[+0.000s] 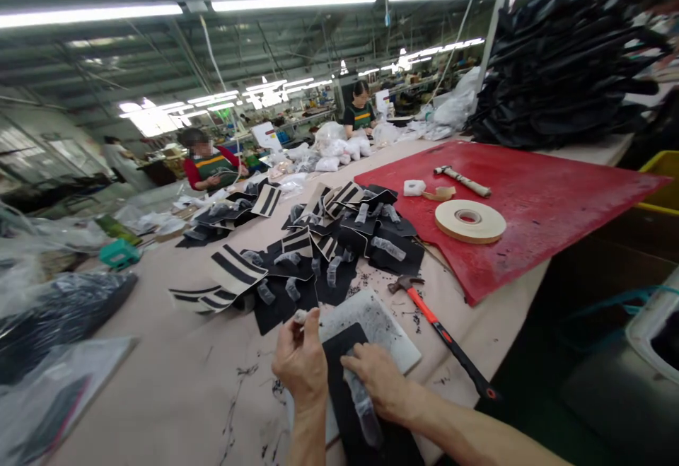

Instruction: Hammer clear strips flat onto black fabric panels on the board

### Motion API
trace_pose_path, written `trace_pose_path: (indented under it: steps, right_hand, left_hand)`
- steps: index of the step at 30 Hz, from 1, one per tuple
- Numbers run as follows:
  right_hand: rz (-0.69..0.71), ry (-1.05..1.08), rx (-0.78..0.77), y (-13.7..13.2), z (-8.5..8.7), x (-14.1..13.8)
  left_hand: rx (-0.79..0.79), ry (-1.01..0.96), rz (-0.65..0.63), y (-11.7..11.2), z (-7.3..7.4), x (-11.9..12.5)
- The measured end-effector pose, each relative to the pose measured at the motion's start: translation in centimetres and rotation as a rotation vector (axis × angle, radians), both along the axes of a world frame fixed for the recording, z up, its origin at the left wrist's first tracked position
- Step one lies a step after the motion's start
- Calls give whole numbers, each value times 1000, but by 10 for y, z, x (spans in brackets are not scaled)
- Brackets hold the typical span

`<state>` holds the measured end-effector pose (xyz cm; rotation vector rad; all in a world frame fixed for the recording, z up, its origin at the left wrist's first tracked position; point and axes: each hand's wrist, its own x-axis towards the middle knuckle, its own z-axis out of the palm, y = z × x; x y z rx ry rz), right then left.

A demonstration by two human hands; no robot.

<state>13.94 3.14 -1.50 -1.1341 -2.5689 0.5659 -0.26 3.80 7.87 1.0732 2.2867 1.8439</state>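
My left hand [300, 361] is closed in a pinch around a small pale object [300, 316], held upright above the white cutting block [390, 330]. Lying flat, my right hand [380, 381] presses a black fabric piece [344, 353] with a clear plastic strip [363, 409] onto that block, fingers curled over the strip. A hammer with an orange and black handle [443, 334] lies just right of the block.
A heap of black and striped fabric pieces [318, 250] lies beyond the block. A red mat [535, 204] holds a tape roll [469, 220] and a mallet [462, 180]. Stacked black material [562, 63] rises at the right. Plastic bags [58, 310] sit at the left; other people work farther along the table.
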Motion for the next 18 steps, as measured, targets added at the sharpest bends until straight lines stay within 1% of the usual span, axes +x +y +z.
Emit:
trace_pose_path:
  steps: [1,2,3,4,6,8,9,10,11,12,13,14,15,16,17,18]
  right_hand:
    - [-39,44,-16,5,2,3]
    - [-103,98,-26,13,6,6]
    - [-185,155,-29,24,13,9]
    - [-272,205,-27,37,23,11]
    - [-418,265,-23,65,48,8]
    - [-486,274,-25,85,77,-9]
    - [-498,272,-26,86,90,-25]
    - [-478,270,-27,81,101,-44]
    - [-432,272,-27,68,109,-67]
    - [-371,282,-26,48,112,-91]
    - [-179,284,-41,23,111,-114]
    - [-10,308,-58,-3,107,-134]
    - [104,338,-93,-28,100,-150]
    - [175,343,-142,-46,92,-162]
    - [220,341,-166,-57,84,-169]
    - [241,343,-189,-56,79,-171]
  left_hand:
    - [9,-25,-16,-3,5,-9]
    - [-5,-45,-30,-9,3,-19]
    - [-43,-63,-34,-17,-4,-29]
    - [-98,-82,-28,-26,-16,-38]
    - [-224,-131,16,-47,-48,-50]
    - [-291,-164,43,-63,-79,-55]
    - [-308,-154,39,-68,-90,-55]
    - [-334,-116,26,-71,-98,-53]
    - [-372,-59,11,-72,-102,-51]
    - [-421,3,-2,-71,-104,-50]
    - [-470,59,-11,-69,-104,-48]
    - [-513,98,-8,-68,-103,-48]
    - [-519,110,-15,-67,-103,-48]
    - [-486,98,-38,-67,-103,-49]
    - [-429,73,-80,-67,-104,-50]
    - [-369,51,-131,-68,-106,-51]
